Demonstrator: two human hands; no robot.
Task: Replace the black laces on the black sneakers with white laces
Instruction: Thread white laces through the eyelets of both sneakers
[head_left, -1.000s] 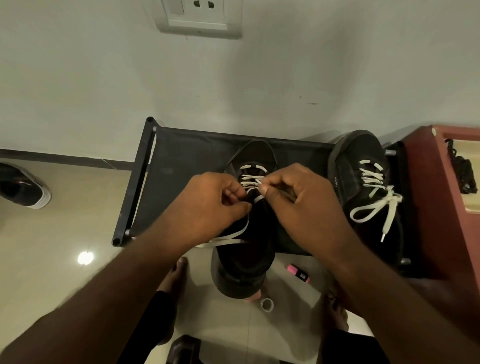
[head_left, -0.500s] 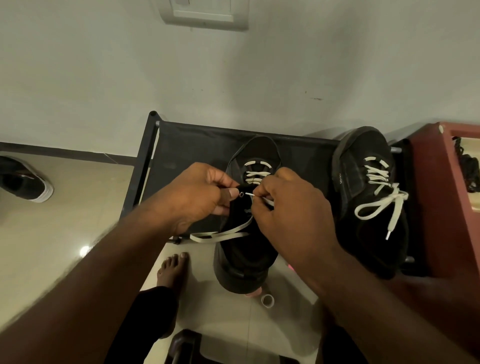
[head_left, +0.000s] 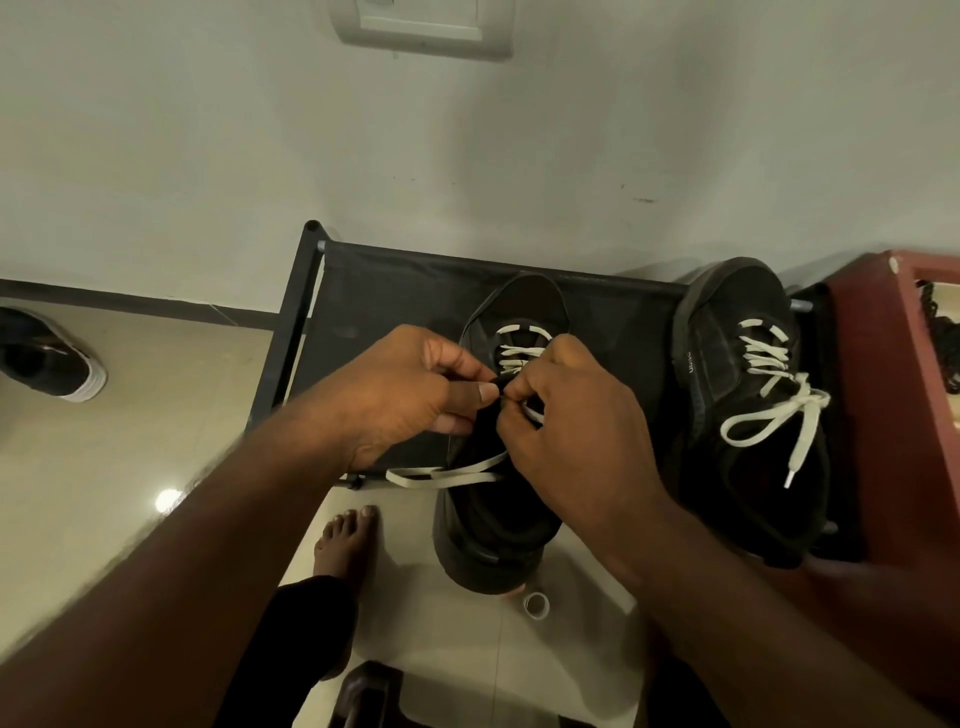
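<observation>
Left hand (head_left: 410, 395) pinches sneaker (head_left: 498, 519) at the eyelet edge; right hand (head_left: 566, 431) pinches lace (head_left: 441, 475) tip. Loose lace trails below left hand. Second sneaker (head_left: 748, 415), white-laced, right of right hand; both on rack (head_left: 374, 296).

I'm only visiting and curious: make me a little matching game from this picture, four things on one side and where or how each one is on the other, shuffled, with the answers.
Things
1. middle sneaker
2. right sneaker
3. white-soled shoe
4. small white ring

States
A. on the floor tiles, next to the middle sneaker's heel
B. fully laced and tied in a bow
C. half laced; left hand pinches its edge, right hand pinches the white lace
D. on the floor at far left, near the wall

Pairs: 1-C, 2-B, 3-D, 4-A
</observation>
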